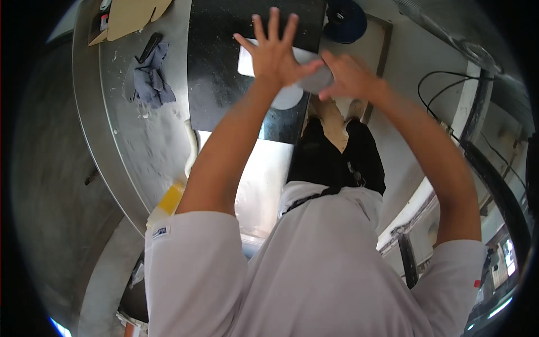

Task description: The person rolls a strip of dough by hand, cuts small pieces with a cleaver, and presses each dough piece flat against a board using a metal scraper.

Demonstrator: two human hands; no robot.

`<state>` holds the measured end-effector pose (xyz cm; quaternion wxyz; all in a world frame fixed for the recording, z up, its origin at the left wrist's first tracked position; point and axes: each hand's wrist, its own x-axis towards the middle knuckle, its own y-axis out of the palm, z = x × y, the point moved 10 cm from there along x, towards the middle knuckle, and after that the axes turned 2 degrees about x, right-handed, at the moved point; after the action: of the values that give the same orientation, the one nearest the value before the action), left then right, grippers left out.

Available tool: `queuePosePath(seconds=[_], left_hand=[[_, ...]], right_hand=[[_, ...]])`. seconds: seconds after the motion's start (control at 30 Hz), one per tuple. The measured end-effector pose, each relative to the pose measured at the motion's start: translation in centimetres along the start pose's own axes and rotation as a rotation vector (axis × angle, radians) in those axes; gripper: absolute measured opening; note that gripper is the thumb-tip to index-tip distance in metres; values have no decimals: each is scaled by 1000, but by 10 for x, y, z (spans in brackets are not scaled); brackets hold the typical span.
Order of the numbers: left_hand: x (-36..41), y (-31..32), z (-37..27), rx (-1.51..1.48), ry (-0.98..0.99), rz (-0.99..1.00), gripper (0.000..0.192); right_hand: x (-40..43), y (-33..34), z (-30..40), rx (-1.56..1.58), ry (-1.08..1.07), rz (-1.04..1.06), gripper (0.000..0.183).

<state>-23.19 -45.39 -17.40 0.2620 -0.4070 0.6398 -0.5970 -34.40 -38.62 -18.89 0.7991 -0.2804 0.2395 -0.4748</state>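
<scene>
My left hand (276, 63) has its fingers spread over a pale, shiny flat sheet (246, 61) on a black worktop surface (214, 84). Its thumb reaches over a grey rounded, flat-looking object (316, 80); whether it touches cannot be told. My right hand (347, 78) curls its thumb and fingers around the right edge of that grey object, which is blurred. Below the hands, a pale round disc (290, 99) lies near the black surface's right edge, partly covered by my left wrist.
On the steel counter (126, 139) lie a grey-blue cloth (153, 84), a black-handled tool (150, 47) and cut cardboard (130, 19). A white tube (191, 147) and a yellow item (170, 199) are beside my left arm. A dark blue round object (346, 21) stands beyond my right hand.
</scene>
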Motion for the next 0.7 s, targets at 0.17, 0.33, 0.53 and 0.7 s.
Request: queuePosePath(seconds=[0.17, 0.33, 0.53, 0.7], left_hand=[[-6, 8, 36, -59, -51, -50, 118], [-13, 5, -11, -29, 5, 46, 120], [15, 1, 20, 17, -149, 110, 123], [8, -6, -22, 11, 23, 61, 110]], right_hand=[[34, 7, 11, -141, 53, 125, 75], [-10, 7, -11, -48, 104, 65, 78], [45, -4, -10, -157, 66, 199, 77], [-7, 13, -29, -4, 206, 231, 84]])
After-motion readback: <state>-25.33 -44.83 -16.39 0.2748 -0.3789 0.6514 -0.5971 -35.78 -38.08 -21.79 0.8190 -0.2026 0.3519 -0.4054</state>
